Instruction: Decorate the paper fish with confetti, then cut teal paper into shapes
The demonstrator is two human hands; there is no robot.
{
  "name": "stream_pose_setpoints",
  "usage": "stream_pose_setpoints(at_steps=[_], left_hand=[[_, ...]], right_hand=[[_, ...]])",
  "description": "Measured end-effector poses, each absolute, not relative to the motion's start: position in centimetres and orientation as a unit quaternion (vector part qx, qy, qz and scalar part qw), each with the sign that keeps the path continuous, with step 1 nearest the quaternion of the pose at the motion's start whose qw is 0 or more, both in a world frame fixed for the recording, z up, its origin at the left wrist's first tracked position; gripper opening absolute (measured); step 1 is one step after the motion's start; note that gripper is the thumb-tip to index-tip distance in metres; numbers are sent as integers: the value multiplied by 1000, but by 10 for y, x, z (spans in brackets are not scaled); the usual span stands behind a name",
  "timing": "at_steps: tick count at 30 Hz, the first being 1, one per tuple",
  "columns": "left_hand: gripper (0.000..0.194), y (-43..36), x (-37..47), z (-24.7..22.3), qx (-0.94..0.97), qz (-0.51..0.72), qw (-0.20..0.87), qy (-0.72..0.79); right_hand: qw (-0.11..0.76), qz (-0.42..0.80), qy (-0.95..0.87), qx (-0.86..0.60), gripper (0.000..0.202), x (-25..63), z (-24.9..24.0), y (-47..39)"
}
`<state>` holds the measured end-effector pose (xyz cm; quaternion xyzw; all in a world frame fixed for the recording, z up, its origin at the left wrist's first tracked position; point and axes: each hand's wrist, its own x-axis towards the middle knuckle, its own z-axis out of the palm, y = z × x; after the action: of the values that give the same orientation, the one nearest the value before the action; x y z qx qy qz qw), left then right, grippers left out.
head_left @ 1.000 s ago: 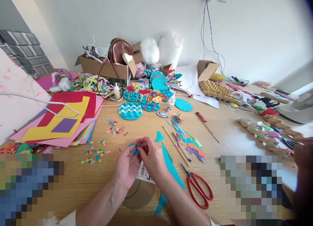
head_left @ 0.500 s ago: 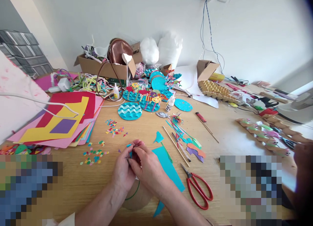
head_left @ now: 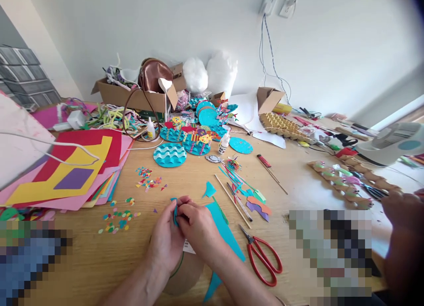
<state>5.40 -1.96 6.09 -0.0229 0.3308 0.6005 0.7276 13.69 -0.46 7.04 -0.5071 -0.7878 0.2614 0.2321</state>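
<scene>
Hands brought together, clamped on one small blue paper piece [head_left: 175, 213], which is held up to the left of the red-handled scissors [head_left: 251, 241]. Piece is gripped by the left hand [head_left: 164, 235] between thumb and fingers; it is pinched from the other side by the right hand [head_left: 198, 226], fingertips curled in. Exact contact is partly hidden by the fingers; the piece's full shape cannot be told.

Scissors are laid flat on the wooden tabletop [head_left: 109, 262], tips pointed away from the person. Left of the scissors, below the hands, a brown cardboard disc [head_left: 187, 279] is seen, marked with a green curved line and partly covered by a white printed label [head_left: 189, 247]. Just left of the scissors, a large blue paper sheet [head_left: 225, 235] is partly covered by the right forearm. Beyond the scissors, a wooden stick [head_left: 232, 201] and a purple paper scrap [head_left: 256, 212] are laid. Farther beyond and left of the scissors, a small blue scrap [head_left: 210, 190], a glue bottle [head_left: 223, 145] and a blue disc with wavy strips [head_left: 170, 155] are placed. Well left of the scissors, coloured paper dots [head_left: 122, 217] are scattered, with stacked coloured sheets [head_left: 96, 164] past them. Well right of the scissors, another person's hand [head_left: 397, 209] is seen near an egg-carton strip [head_left: 341, 187].
</scene>
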Motion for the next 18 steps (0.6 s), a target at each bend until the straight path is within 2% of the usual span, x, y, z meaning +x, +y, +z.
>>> stream_pose_setpoints(at_steps=[6,12,18], left_hand=[[43,-15,55,61,-33,587,767,256],[39,-15,54,62,-49,577,779,239],[37,-13,50,60,-44,584,764,270]], right_hand=[[293,344,-729,-514,14,154,74,4],[331,499,-616,-513,12,165,64,13],[329,425,-633,-558,12,187,80,20]])
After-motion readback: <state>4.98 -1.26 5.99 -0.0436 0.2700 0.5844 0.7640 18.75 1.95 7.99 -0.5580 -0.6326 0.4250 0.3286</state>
